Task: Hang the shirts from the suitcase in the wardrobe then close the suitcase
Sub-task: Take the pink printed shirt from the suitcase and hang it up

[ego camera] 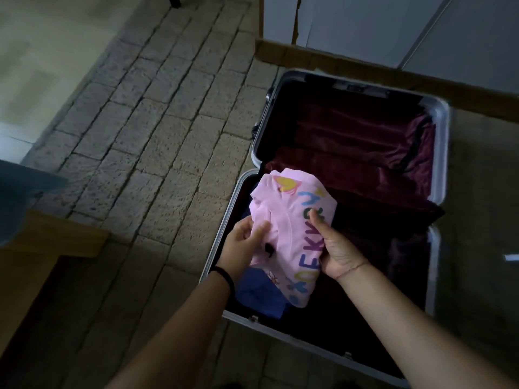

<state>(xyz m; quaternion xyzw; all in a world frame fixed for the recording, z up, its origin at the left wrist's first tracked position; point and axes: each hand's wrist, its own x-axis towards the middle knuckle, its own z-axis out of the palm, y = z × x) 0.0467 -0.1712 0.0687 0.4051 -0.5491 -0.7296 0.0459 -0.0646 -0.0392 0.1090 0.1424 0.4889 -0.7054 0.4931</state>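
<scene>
An open silver suitcase (441,153) lies flat on the floor, both halves lined in dark maroon cloth. Over its near half I hold a folded pink shirt (292,220) with coloured letters and a heart print. My left hand (243,242) pinches the shirt's left edge with thumb on top. My right hand (334,248) grips its right side, thumb pressed on the letters. A blue garment (261,293) lies under the pink shirt in the suitcase's near half.
White wardrobe doors (365,26) with a wooden base stand just beyond the suitcase. Stone-tile floor (157,130) spreads to the left. A wooden furniture edge (56,237) juts in at the left, with a blue-grey cloth (22,192) above it.
</scene>
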